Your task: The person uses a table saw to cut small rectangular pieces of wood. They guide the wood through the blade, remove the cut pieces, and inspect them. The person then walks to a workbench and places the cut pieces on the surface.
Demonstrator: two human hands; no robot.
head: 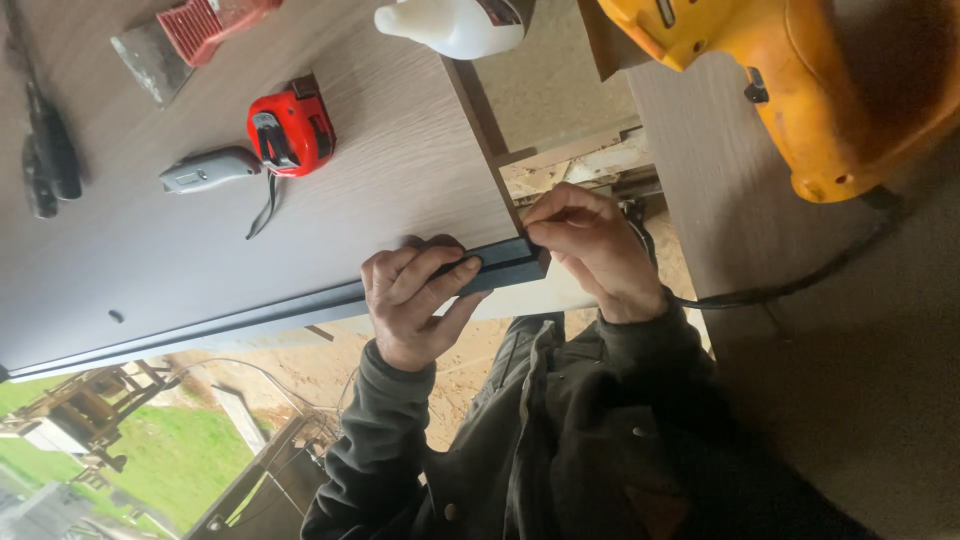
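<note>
1. The dark edge strip [300, 312] runs along the near edge of the grey wood-grain panel [150, 250], and both hands meet at its right end.
2. The left hand [412, 300] lies over the strip, fingers [440, 272] bent and close together, pressing it against the panel edge, with the thumb below it (not a full fist, more a flat clamp).
3. The right hand [590, 245] pinches the strip's very end at the panel corner, fingertips [535, 225] drawn tight together on it.
4. The strip looks thin, straight and bluish-black, flush against the panel all the way left of the fingers.
5. Beyond the left fingers, on the panel, lie a red tape measure [291, 130] and just beside it a grey utility knife [205, 170]; farther off, a red-handled scraper [190, 35] and dark tools [45, 150].
6. Beyond the right fingers stand a white bottle [455, 25] and a yellow power drill [800, 90]; its black cord [780, 290] passes behind the right wrist.
</note>
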